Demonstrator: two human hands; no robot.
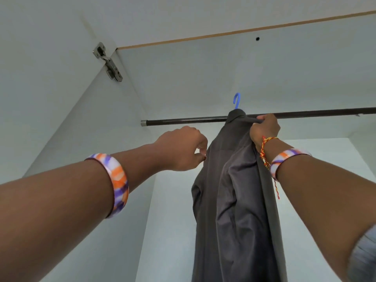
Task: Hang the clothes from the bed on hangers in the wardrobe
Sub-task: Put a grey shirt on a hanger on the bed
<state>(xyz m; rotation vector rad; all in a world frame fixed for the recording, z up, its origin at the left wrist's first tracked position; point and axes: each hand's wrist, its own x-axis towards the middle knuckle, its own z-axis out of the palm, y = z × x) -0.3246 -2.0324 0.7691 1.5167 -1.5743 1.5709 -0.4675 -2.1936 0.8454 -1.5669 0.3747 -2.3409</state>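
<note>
White laminate walls of the wardrobe fill most of the view, seen from below with the ceiling panel overhead and a metal door hinge up to the left of both hands. Across the opening runs the dark rail, its long axis level from side to side, its capped end out to the left of the grip and the rest passing behind the right hand and on to the right edge.

Dark grey, the shirt hangs with its long axis straight down from the grip, collar at the top, folds falling out of view at the bottom. It sits between the two forearms, closer to the right one.

At the collar, the right hand has its fingers curled round the shoulder of the shirt, and presumably the hanger inside it, right at rail height. The left hand is lower and to the left, thumb and fingers drawn together at the shirt's near edge; whether they actually pinch cloth I cannot tell.

Smallest, the blue hanger hook stands above the grip, its tip just over the rail. I cannot tell if it is already on the rail. My judgement: the right hand, being nearer, decides the seating, lowering the hook onto the rail.
</note>
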